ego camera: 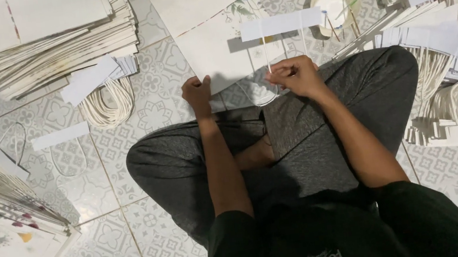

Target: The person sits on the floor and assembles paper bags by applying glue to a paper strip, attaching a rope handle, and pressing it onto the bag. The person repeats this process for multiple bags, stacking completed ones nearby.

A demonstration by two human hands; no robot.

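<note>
I sit cross-legged on a patterned tile floor. A flat white paper bag (209, 25) lies in front of my knees. My left hand (197, 93) presses its near edge with curled fingers. My right hand (296, 76) pinches a white cord handle (266, 53) whose two strands hang from a white paper strip (280, 23) held up over the bag.
A tall stack of flat paper bags (34, 36) lies at the far left, another stack (1, 235) at the near left. Coiled white cords (108, 103) and loose paper strips (59, 135) lie on the floor. A glue bowl (336, 2) and heaps of strip handles (455, 57) sit on the right.
</note>
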